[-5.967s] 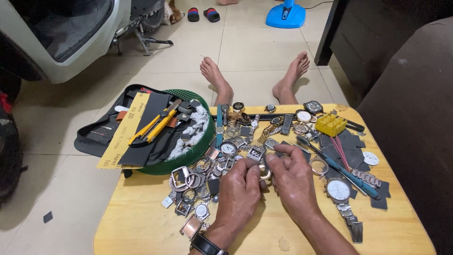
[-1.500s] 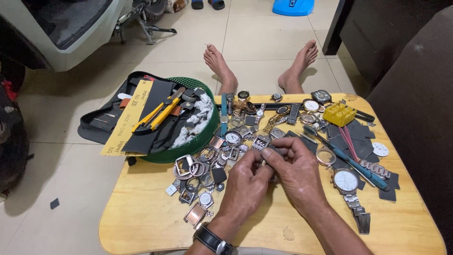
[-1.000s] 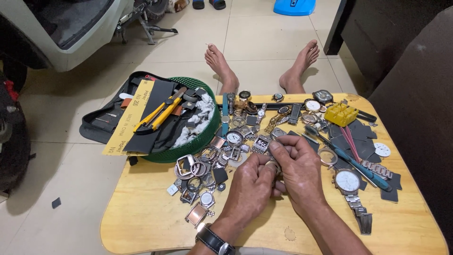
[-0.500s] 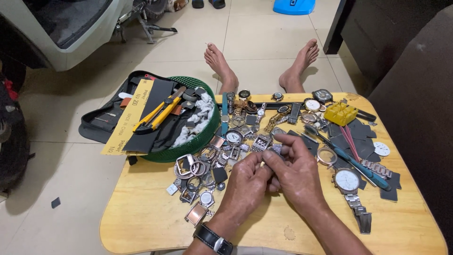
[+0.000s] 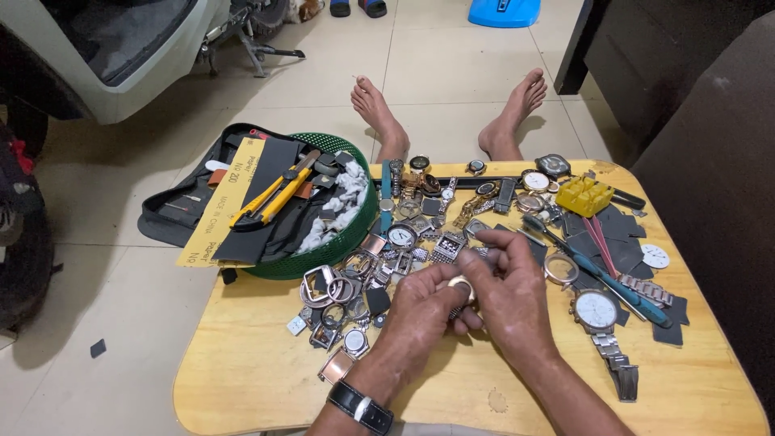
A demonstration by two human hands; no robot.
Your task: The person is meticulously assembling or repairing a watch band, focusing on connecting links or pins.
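Both hands meet over the middle of a small wooden table (image 5: 242, 379). My left hand (image 5: 420, 311), with a black wristwatch (image 5: 361, 405) on its wrist, and my right hand (image 5: 504, 295) pinch a small gold-coloured watch case (image 5: 462, 286) between their fingertips. The case is held just above the table, partly hidden by the fingers. Right in front of the hands lies a heap of watch cases, dials and straps (image 5: 379, 258).
A green basket (image 5: 347, 234) with a yellow utility knife (image 5: 270, 194), sandpaper and a black tool pouch sits at the table's left edge. A yellow plastic block (image 5: 584, 195), blue screwdriver (image 5: 601, 270) and steel-banded watch (image 5: 601, 319) lie right. Bare feet (image 5: 379, 105) rest on the tiled floor beyond.
The hands stay together on the small case over the same spot; the fingers have shifted slightly on it. The view has drifted a little.
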